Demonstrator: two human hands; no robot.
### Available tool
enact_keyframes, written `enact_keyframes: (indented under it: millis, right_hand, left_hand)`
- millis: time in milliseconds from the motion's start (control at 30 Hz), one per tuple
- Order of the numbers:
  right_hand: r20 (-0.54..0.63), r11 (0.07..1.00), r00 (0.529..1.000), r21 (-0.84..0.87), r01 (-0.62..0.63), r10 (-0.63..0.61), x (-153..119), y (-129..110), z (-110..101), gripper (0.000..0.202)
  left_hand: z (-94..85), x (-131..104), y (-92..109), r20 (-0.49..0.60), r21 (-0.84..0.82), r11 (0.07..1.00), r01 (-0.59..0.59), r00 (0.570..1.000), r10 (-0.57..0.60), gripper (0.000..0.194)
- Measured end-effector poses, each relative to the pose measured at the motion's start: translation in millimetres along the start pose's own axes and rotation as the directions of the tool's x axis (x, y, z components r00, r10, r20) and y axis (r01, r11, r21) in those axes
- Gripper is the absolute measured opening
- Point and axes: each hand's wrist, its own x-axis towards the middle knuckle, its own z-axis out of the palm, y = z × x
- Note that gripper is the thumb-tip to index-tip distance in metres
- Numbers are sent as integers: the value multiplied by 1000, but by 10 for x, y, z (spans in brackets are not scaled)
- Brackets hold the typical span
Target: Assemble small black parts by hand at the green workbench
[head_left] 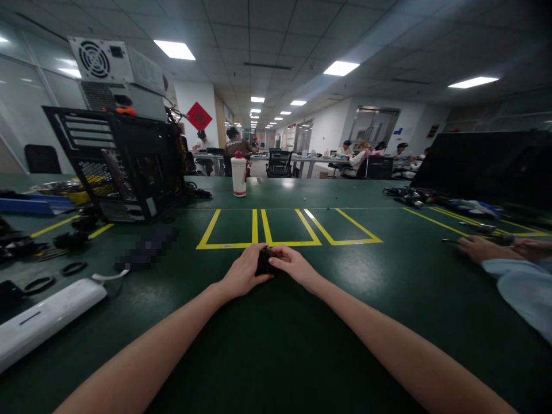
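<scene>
Close together at the middle of the green table (276, 345), both my hands are closed around a small black object (263, 263). My left hand (245, 269) wraps it from the left, its thumb along the near side. From the right, my right hand (295, 266) pinches it with thumb and fingertips. Much of the object is hidden by the fingers, so its exact kind cannot be made out. Just beyond the hands, yellow tape frames (291, 246) mark the tabletop.
A black computer case (129, 167) carries power supplies (116, 63) at the left. A white power strip (47, 322) and black rings (73, 268) lie nearer. A cream tumbler (239, 175) stands ahead. At the right are another person's hands (487, 250) and cables (405, 196).
</scene>
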Motion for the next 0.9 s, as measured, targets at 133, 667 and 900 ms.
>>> enact_keyframes:
  millis: [133,667,900]
  right_hand:
    - [60,999,998,36,-3,0,-33,-13,-28,38]
    - [44,999,999,34,2,-4,-66,-65,1,34]
    - [-20,999,999,-15,29,-30,-36,-19,14,25]
  left_hand:
    - [-12,-3,15,11,-11,1000,5,1000,-5,59]
    - [-20,-4,18,5,-7,1000,-7,1000,7,59]
    - [-4,-1,4,2,10,1000,-3,1000,3,61]
